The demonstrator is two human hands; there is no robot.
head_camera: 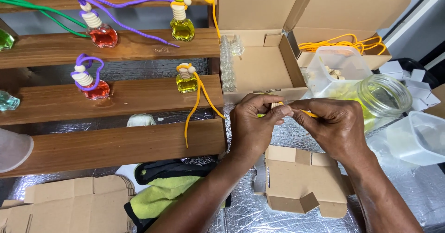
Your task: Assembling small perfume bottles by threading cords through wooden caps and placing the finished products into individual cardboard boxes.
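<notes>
My left hand (252, 124) and my right hand (333, 124) meet over the foil-covered table, just in front of an open cardboard box (259, 61). Together they pinch a small wooden cap (276, 104) with a yellow cord (309, 114) running out to the right between my right fingers. A bit of yellow shows under my left fingers; what it belongs to is hidden. A flat, partly folded small carton (301, 179) lies below my hands.
A stepped wooden rack (116, 145) on the left holds small bottles of red liquid (103, 36) and yellow liquid (182, 29) with purple and yellow cords. A glass jar (382, 96), plastic tubs (417, 138), a box of yellow cords (343, 43), a green cloth (160, 196) and flat cardboard (69, 207) surround me.
</notes>
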